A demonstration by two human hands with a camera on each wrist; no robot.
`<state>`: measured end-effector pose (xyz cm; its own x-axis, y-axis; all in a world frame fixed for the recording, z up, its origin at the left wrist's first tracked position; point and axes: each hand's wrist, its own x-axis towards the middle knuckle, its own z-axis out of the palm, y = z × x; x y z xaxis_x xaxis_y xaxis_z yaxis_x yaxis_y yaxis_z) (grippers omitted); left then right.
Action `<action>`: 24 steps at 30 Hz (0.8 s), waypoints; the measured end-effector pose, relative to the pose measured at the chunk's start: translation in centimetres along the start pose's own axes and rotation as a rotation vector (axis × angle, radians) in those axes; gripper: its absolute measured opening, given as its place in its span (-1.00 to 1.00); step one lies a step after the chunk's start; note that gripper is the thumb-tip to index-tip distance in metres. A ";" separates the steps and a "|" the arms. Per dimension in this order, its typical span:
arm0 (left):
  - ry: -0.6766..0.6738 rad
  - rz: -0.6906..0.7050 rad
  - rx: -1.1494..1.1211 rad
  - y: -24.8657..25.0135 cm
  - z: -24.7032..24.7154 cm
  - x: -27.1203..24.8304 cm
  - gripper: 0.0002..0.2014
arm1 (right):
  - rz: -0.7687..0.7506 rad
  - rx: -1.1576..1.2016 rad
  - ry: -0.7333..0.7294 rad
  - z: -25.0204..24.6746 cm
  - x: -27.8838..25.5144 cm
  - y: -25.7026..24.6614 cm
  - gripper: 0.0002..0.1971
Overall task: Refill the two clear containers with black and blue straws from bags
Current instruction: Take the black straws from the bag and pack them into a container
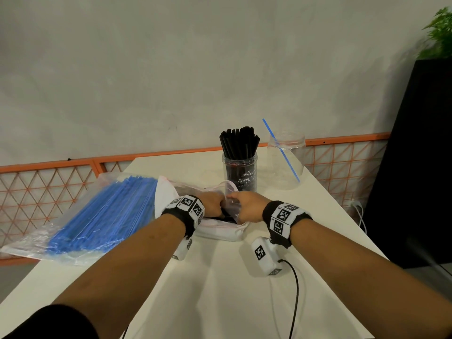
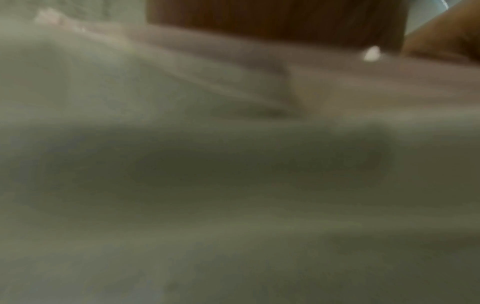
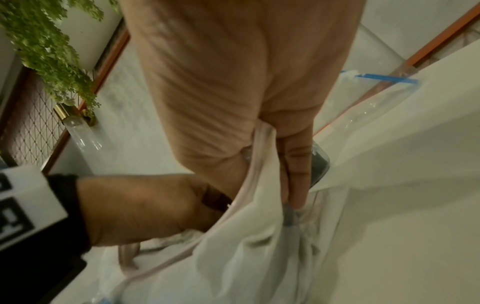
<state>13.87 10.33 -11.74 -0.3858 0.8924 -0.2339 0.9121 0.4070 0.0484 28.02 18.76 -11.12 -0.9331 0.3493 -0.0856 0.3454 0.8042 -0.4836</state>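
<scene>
Both arms extended — left hand (image 1: pixel 212 203) curled, right hand (image 1: pixel 247 208) pinching.

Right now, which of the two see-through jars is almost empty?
The right-hand jar: it holds just one blue straw. The other jar, to its left, is packed with black straws.

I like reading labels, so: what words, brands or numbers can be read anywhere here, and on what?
No words, brands or numbers are legible.
Wrist tags: black-and-white square code patterns, not text.
Black-straw jar: pale marks on its side, too blurred to read.
Bags: no legible print shows.
</scene>
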 end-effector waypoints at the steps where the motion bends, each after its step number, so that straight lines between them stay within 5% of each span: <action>1: -0.002 -0.004 0.016 -0.2 0.2 -0.1 -0.71 | -0.002 0.013 0.011 -0.2 -0.1 0.1 -0.23; 10: 0.075 0.014 -0.018 -0.9 1.1 -0.6 -0.75 | -0.054 -0.082 0.146 -0.3 -0.2 0.1 -0.24; 24: 0.298 0.097 -0.031 -1.5 1.7 -2.3 -0.85 | 0.039 -0.090 0.104 -0.4 -0.3 0.3 -0.21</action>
<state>13.65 7.34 -12.98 -0.3249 0.9433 0.0675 0.9438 0.3188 0.0872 28.41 19.13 -10.87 -0.9051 0.4250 -0.0101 0.3929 0.8273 -0.4014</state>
